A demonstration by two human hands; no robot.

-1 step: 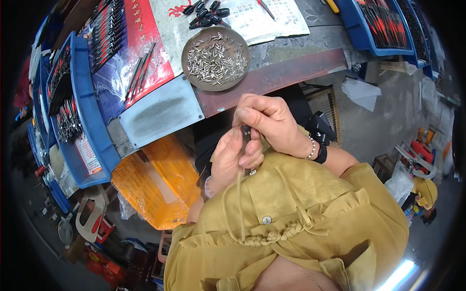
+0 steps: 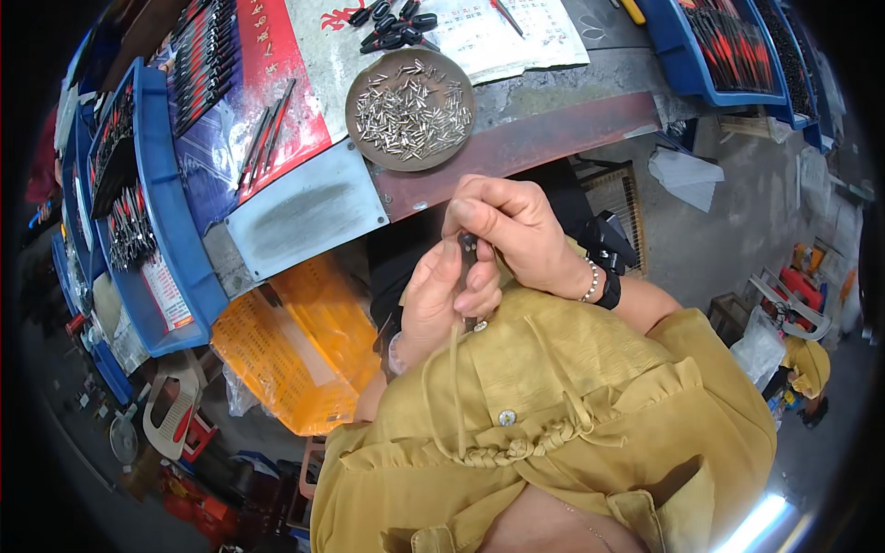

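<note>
A small dark piece (image 2: pixel 468 243) is gripped between the thumb and fingers of the left hand (image 2: pixel 430 289), on the body's side of the table (image 2: pixel 525 147). The right hand (image 2: pixel 518 226) is curled beside it (whether anything is pinched there cannot be told).

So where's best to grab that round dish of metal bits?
Probably the dish by its rim, left and right, from the near side: it's shallow, its loose metal bits could spill, and black-handled tools crowd its far edge.
</note>
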